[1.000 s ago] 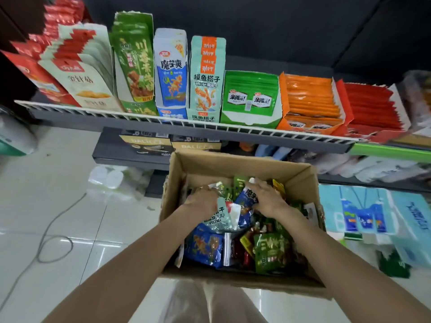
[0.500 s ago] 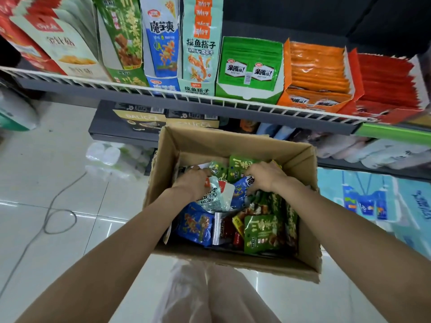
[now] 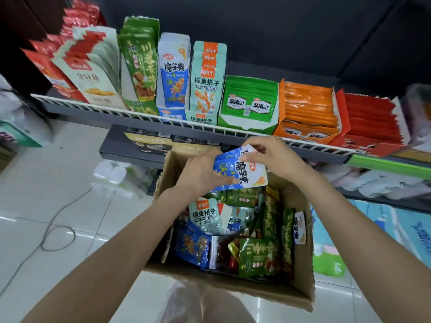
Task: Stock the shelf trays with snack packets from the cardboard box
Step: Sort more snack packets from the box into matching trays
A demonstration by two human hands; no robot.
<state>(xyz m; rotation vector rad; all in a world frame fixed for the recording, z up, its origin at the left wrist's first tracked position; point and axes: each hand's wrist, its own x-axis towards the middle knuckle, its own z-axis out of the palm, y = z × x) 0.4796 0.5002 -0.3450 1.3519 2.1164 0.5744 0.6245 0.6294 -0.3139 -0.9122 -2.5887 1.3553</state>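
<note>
- step in hand, as i judge it: packet picked, not yet shelved. a blue-and-white packet [image 3: 240,169] is up out of the cardboard box [image 3: 300,271] and held between both hands above the box's far rim, just below the shelf's white wire rail [image 3: 144,114].
- left hand [image 3: 200,173]: fingers curled round the packet's left end, at about 9 o'clock of it.
- right hand [image 3: 277,157]: thumb and fingers pinching the packet's upper right edge, at roughly 1 o'clock.
- packet orientation: lies nearly flat, printed face up toward the camera. long axis runs from 10 o'clock down to 4 o'clock; the yellow corner tag sits at the 4 o'clock end, and the print reads tilted sideways, not upright.
- matching tray: the blue-white tray [image 3: 172,73] stands on the shelf at about 11 o'clock from the hands, between the green tray [image 3: 140,64] and the teal-orange tray [image 3: 206,82]. packets there stand upright, face forward.
- next move, my reading: turn the packet upright so its long axis is vertical, face out, then lift it over the rail to 11 o'clock and slot it in the blue-white tray.
- box holds more mixed packets: teal, green, blue, red.
</note>
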